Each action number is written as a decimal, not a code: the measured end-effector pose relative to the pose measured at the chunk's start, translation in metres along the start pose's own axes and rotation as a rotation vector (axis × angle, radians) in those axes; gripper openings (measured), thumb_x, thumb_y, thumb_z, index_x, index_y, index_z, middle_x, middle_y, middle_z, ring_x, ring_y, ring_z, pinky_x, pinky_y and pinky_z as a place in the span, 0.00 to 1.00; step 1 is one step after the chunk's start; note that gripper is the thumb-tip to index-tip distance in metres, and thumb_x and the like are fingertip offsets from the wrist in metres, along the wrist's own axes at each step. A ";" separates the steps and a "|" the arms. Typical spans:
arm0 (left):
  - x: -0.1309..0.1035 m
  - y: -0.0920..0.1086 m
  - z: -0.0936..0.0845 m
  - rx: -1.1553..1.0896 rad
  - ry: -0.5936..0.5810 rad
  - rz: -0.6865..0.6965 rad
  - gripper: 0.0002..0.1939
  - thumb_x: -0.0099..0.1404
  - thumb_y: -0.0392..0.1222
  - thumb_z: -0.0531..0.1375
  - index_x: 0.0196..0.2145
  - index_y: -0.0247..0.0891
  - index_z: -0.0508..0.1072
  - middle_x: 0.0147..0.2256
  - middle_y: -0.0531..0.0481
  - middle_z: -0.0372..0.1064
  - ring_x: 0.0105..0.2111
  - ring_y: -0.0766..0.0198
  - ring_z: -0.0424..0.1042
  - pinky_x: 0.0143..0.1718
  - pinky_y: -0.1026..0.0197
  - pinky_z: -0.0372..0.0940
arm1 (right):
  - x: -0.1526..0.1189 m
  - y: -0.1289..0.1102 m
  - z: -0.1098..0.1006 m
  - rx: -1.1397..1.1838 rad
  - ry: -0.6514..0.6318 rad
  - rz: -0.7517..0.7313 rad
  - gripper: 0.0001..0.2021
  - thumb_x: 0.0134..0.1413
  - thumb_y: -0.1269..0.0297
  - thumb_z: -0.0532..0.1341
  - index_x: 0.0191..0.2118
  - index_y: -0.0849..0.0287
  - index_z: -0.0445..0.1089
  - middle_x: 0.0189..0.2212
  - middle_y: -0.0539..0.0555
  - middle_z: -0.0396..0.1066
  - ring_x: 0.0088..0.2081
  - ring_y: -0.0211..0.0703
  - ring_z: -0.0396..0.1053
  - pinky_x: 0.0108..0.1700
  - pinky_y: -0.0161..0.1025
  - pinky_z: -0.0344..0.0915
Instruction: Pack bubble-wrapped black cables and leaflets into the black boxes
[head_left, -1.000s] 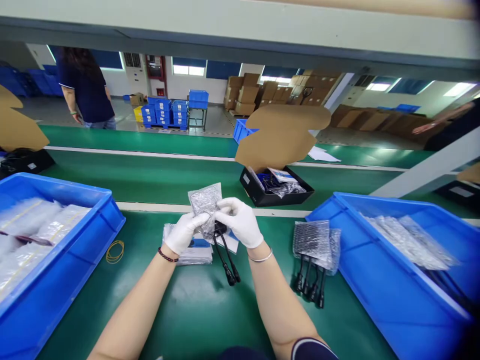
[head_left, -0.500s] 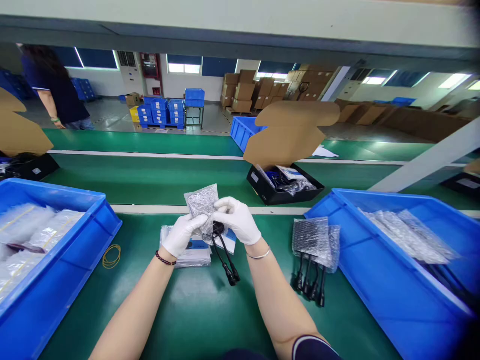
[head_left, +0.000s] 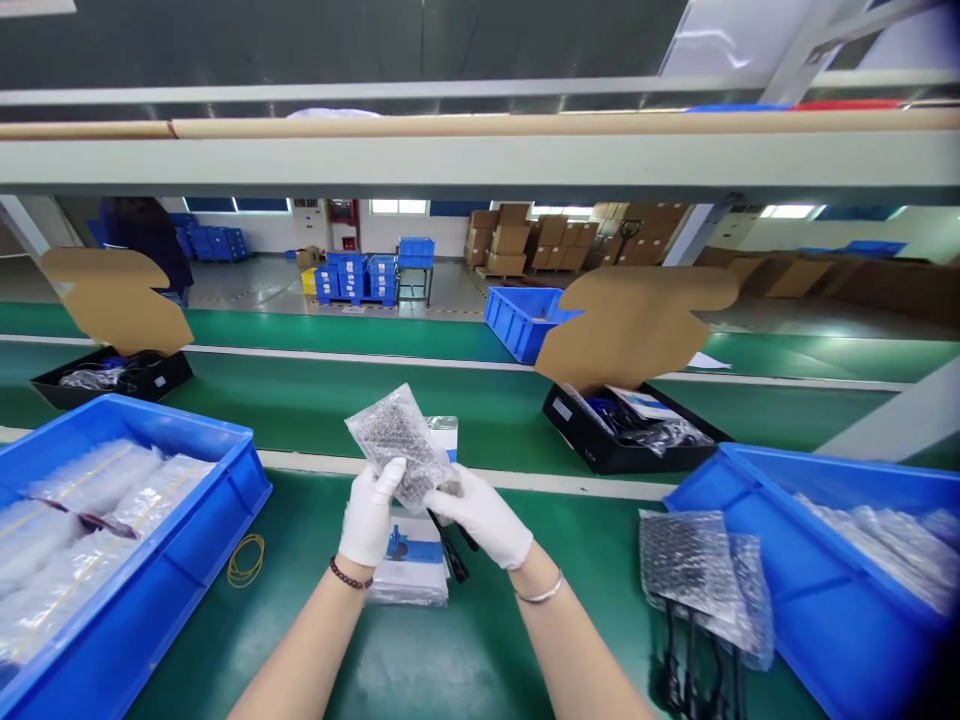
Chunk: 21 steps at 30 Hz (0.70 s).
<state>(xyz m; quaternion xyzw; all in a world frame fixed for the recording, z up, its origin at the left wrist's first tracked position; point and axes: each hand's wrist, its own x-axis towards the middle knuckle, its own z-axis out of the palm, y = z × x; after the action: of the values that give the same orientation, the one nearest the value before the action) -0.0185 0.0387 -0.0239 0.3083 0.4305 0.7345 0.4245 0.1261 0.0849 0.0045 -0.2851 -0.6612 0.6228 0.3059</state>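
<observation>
Both gloved hands hold one bubble-wrap pouch (head_left: 399, 440) with black cable ends (head_left: 452, 558) hanging below it. My left hand (head_left: 369, 512) pinches the pouch's lower left side. My right hand (head_left: 480, 515) is closed on its lower right corner, near the cables. Beneath lies a stack of white and blue printed booklets in clear bags (head_left: 412, 580); another printed sheet (head_left: 442, 436) shows behind the pouch. More wrapped pouches (head_left: 686, 562) with black cables lie at the right on the green bench.
Blue bins stand at the left (head_left: 217, 520) and right (head_left: 787, 560). Yellow bands (head_left: 246, 560) lie beside the left bin. Open black boxes with brown lids stand at the back left (head_left: 161, 378) and right (head_left: 600, 445). A person (head_left: 150, 245) stands far left.
The view has tilted up and shifted left. The pouch is now spread flatter between my hands, its bubble-wrap face more exposed, and a printed sheet shows behind it. The person has turned or moved slightly.
</observation>
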 end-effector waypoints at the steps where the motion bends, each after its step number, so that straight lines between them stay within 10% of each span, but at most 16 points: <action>1: -0.002 0.000 0.000 0.020 0.005 0.019 0.24 0.57 0.52 0.64 0.45 0.31 0.73 0.46 0.41 0.73 0.49 0.51 0.69 0.53 0.52 0.61 | 0.001 0.000 0.002 -0.009 -0.033 -0.051 0.16 0.45 0.60 0.67 0.40 0.60 0.67 0.32 0.50 0.70 0.36 0.41 0.68 0.39 0.38 0.64; 7: -0.003 0.011 -0.002 0.131 -0.069 0.064 0.20 0.62 0.51 0.61 0.45 0.34 0.73 0.46 0.44 0.73 0.47 0.54 0.70 0.51 0.55 0.62 | 0.003 0.015 0.006 0.034 -0.058 0.091 0.13 0.49 0.55 0.63 0.33 0.60 0.67 0.17 0.44 0.61 0.17 0.32 0.56 0.19 0.30 0.52; 14: 0.002 0.022 -0.009 0.265 -0.202 -0.043 0.20 0.56 0.50 0.66 0.40 0.31 0.76 0.41 0.43 0.75 0.41 0.54 0.72 0.45 0.56 0.65 | 0.005 0.026 0.003 0.145 -0.056 0.102 0.16 0.50 0.52 0.63 0.27 0.61 0.63 0.11 0.41 0.52 0.14 0.27 0.46 0.17 0.28 0.42; 21: 0.013 -0.003 -0.010 -0.352 -0.242 -0.218 0.17 0.59 0.47 0.63 0.42 0.33 0.75 0.47 0.40 0.72 0.50 0.51 0.68 0.56 0.50 0.60 | -0.005 0.004 -0.011 0.712 -0.252 0.116 0.38 0.48 0.31 0.51 0.48 0.64 0.68 0.41 0.65 0.72 0.32 0.43 0.71 0.25 0.33 0.62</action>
<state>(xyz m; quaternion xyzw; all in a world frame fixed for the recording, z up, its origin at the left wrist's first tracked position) -0.0312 0.0471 -0.0301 0.2670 0.2727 0.7059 0.5968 0.1378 0.0891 0.0004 -0.1188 -0.4187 0.8600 0.2663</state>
